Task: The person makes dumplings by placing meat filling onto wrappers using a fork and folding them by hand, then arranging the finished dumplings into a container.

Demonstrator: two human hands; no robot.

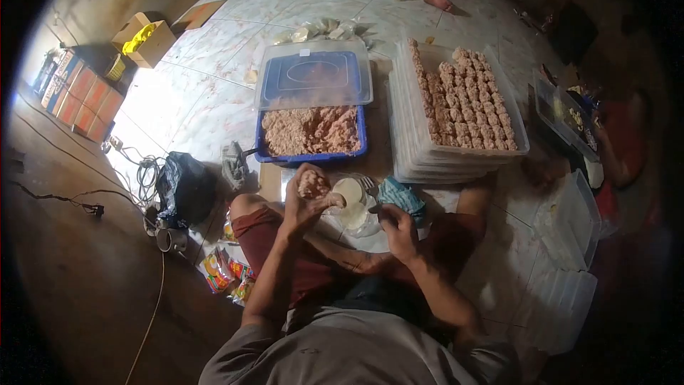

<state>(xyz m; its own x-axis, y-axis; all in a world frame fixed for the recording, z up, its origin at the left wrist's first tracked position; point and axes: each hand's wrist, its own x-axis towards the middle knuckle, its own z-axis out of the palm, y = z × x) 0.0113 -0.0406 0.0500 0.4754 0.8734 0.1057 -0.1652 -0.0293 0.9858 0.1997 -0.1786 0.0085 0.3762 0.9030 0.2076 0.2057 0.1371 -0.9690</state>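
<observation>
My left hand (298,203) is curled around a lump of pinkish minced meat filling (312,184), held above the floor near the blue tub. Whether a wrapper lies under the meat is hidden. To its right, my right hand (400,232) is closed, with a dark shape at its fingertips too unclear to name. Between both hands sits a stack of round white dumpling wrappers (348,191) on clear plastic. A fork (368,184) lies beside them, next to a crumpled teal bag (401,198). The blue tub (261,151) ahead holds more minced meat (299,132), partly covered by its lid (310,78).
Stacked clear trays (407,160) at the right hold rows of shaped meat dumplings (467,103). Wrapper packs (324,31) lie behind the tub. A black bag (187,187), cables and a metal mug (171,240) are left. Another person's arm (611,157) is far right.
</observation>
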